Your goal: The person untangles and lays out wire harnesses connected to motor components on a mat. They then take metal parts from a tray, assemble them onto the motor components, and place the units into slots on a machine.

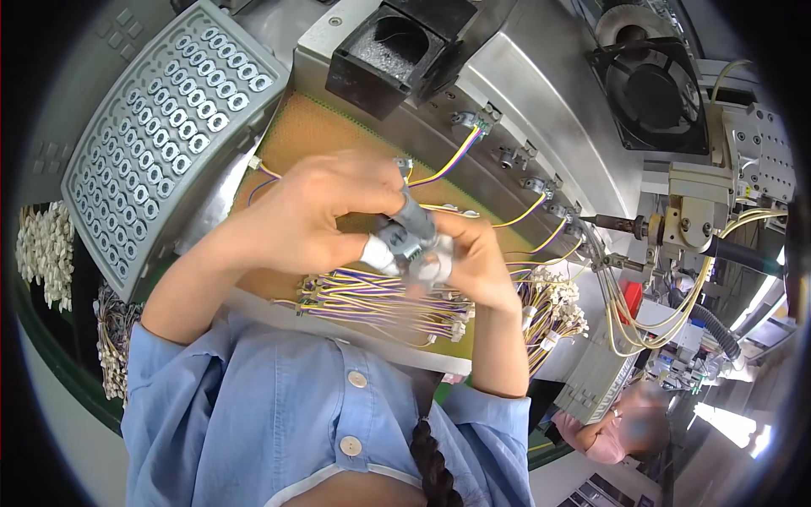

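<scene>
Blue shirt (279, 414) with white buttons fills the bottom of the view, a braid (435, 465) hanging down its middle. Both forearms rise out of its sleeves and the two hands meet at the centre of the picture.

Left hand (317, 215) is curled, thumb and fingers pinched onto a small grey part (414, 221); white tape wraps one fingertip. Right hand (473, 262) is closed too, its taped fingertips pressed against the same part from the other side, so the part sits gripped between both hands, raised above the counter. What the part is exactly cannot be told; it is blurred and mostly covered by fingers.

Below the hands lies a bundle of yellow and purple wires (380, 300) with white plugs, spread on a brown mat (312, 127) on the counter (355, 334). More plugged wires (553, 313) hang off to the right of the right wrist.

A grey tray (110, 169) full of small rings leans at the upper left. White plugs (42, 245) are heaped by the left edge. A black bin (389, 51) stands above the mat, a fan (655, 93) at the upper right, and a soldering iron (621, 225) with yellow cables beside it. Another person (625, 431) in pink sits at the lower right, well apart.
</scene>
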`<state>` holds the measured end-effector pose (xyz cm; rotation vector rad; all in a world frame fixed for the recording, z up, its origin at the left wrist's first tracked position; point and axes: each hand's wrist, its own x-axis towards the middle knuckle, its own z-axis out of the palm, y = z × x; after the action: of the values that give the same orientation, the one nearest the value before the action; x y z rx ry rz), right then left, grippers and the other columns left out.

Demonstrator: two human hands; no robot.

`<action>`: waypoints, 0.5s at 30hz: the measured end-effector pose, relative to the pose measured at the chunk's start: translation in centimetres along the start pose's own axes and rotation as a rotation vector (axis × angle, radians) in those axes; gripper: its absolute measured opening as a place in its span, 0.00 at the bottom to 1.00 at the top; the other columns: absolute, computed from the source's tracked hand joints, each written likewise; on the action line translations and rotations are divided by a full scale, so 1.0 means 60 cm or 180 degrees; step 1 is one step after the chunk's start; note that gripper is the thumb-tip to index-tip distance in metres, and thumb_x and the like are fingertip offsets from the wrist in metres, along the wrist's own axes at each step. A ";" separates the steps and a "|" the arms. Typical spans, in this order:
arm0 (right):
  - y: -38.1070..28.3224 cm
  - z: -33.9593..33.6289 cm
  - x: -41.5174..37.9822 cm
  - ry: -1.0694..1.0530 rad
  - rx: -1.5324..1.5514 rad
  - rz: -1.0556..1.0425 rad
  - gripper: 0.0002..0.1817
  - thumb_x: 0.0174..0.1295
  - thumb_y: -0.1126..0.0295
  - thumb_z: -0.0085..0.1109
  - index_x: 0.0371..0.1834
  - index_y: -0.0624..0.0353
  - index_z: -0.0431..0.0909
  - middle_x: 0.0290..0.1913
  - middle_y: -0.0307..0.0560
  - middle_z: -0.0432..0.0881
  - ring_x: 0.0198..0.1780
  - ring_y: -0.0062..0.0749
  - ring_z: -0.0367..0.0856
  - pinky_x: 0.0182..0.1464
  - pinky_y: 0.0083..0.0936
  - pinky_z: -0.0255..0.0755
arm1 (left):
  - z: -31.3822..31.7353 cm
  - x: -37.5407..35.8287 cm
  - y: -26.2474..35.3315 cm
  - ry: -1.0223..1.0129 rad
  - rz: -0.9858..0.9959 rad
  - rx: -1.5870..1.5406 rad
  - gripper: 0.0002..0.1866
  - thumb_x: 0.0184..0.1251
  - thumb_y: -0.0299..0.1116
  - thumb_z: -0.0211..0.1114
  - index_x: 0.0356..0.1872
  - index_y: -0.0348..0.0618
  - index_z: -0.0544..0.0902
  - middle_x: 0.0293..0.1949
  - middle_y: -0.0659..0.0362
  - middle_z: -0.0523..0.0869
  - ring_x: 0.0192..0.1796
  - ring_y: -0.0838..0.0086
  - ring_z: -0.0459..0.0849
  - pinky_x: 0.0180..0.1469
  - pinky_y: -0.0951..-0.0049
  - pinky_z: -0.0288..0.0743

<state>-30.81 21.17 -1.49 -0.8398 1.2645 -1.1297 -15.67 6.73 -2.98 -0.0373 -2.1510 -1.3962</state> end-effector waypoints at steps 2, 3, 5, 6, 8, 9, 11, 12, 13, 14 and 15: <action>0.012 0.003 -0.006 -0.0083 -0.0084 -0.0270 0.13 0.56 0.72 0.60 0.42 0.67 0.74 0.28 0.47 0.82 0.20 0.21 0.77 0.23 0.17 0.73 | 0.011 0.000 -0.010 -0.0271 -0.0157 -0.0165 0.16 0.39 0.25 0.67 0.35 0.37 0.79 0.31 0.56 0.76 0.37 0.64 0.74 0.39 0.66 0.67; 0.013 0.007 -0.007 0.0226 0.0231 -0.0119 0.13 0.58 0.70 0.57 0.41 0.68 0.74 0.28 0.47 0.81 0.20 0.22 0.77 0.22 0.17 0.73 | 0.029 -0.003 -0.012 0.0210 -0.0304 -0.0152 0.17 0.41 0.25 0.68 0.38 0.37 0.78 0.33 0.57 0.76 0.38 0.65 0.74 0.38 0.68 0.67; 0.015 0.006 -0.006 0.0731 0.0663 -0.0322 0.16 0.63 0.64 0.48 0.42 0.70 0.72 0.24 0.48 0.80 0.18 0.26 0.78 0.19 0.20 0.73 | 0.036 -0.006 0.012 0.0703 -0.0906 -0.0297 0.20 0.46 0.29 0.68 0.44 0.38 0.77 0.37 0.60 0.76 0.38 0.72 0.74 0.36 0.75 0.65; 0.020 0.004 -0.008 0.1187 0.0883 -0.0463 0.18 0.63 0.62 0.46 0.41 0.70 0.72 0.23 0.48 0.78 0.17 0.25 0.75 0.18 0.22 0.73 | 0.031 -0.011 0.017 0.0699 -0.0891 -0.0320 0.20 0.46 0.29 0.68 0.44 0.38 0.77 0.37 0.60 0.76 0.38 0.72 0.74 0.36 0.75 0.65; 0.013 0.012 -0.002 0.1921 0.1249 -0.0619 0.24 0.60 0.53 0.46 0.40 0.67 0.74 0.22 0.42 0.76 0.16 0.21 0.71 0.15 0.20 0.71 | 0.020 -0.026 0.018 0.1175 -0.0804 0.0104 0.20 0.46 0.29 0.69 0.44 0.38 0.77 0.37 0.61 0.77 0.38 0.76 0.74 0.35 0.78 0.64; 0.010 0.014 0.005 0.2120 0.1158 -0.0646 0.23 0.61 0.52 0.46 0.41 0.65 0.73 0.23 0.40 0.76 0.16 0.19 0.69 0.17 0.20 0.71 | 0.016 -0.035 0.016 0.1099 -0.0930 0.0033 0.19 0.46 0.30 0.69 0.42 0.38 0.78 0.37 0.60 0.77 0.37 0.77 0.74 0.34 0.79 0.63; 0.001 0.022 0.021 0.2337 0.1289 -0.0737 0.23 0.62 0.52 0.46 0.41 0.65 0.73 0.24 0.39 0.76 0.17 0.19 0.68 0.18 0.20 0.70 | 0.016 -0.049 0.020 0.1118 -0.0936 0.0003 0.18 0.45 0.30 0.70 0.41 0.38 0.78 0.36 0.60 0.77 0.36 0.77 0.74 0.34 0.79 0.62; 0.000 0.020 0.035 0.2539 0.1414 -0.0787 0.22 0.62 0.52 0.46 0.41 0.64 0.73 0.25 0.38 0.76 0.17 0.19 0.68 0.19 0.20 0.70 | 0.016 -0.052 0.013 0.1160 -0.0979 -0.0034 0.17 0.45 0.30 0.70 0.39 0.38 0.78 0.35 0.60 0.78 0.34 0.77 0.73 0.33 0.79 0.61; 0.003 0.025 0.042 0.2499 0.1331 -0.0939 0.22 0.63 0.52 0.46 0.41 0.63 0.72 0.25 0.37 0.76 0.18 0.19 0.67 0.21 0.20 0.69 | 0.013 -0.061 0.009 0.1160 -0.0985 -0.0039 0.17 0.45 0.30 0.70 0.39 0.38 0.78 0.35 0.60 0.78 0.34 0.77 0.73 0.33 0.79 0.61; -0.005 0.026 0.048 0.2476 0.1322 -0.0938 0.22 0.63 0.52 0.46 0.41 0.63 0.72 0.25 0.37 0.76 0.18 0.19 0.67 0.21 0.20 0.69 | 0.009 -0.070 0.006 0.1204 -0.0932 0.0087 0.17 0.45 0.30 0.70 0.38 0.38 0.78 0.34 0.61 0.78 0.33 0.77 0.73 0.33 0.80 0.61; -0.014 0.024 0.054 0.2598 0.1417 -0.0874 0.22 0.64 0.52 0.46 0.42 0.63 0.72 0.25 0.37 0.76 0.19 0.19 0.68 0.22 0.20 0.70 | 0.010 -0.074 0.003 0.1256 -0.0890 0.0225 0.16 0.45 0.30 0.70 0.38 0.39 0.78 0.33 0.61 0.78 0.32 0.77 0.73 0.33 0.80 0.61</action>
<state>-29.75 17.67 -1.41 -0.1971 1.4681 -2.0070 -12.13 8.53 -5.10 0.5401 -1.9189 -1.3405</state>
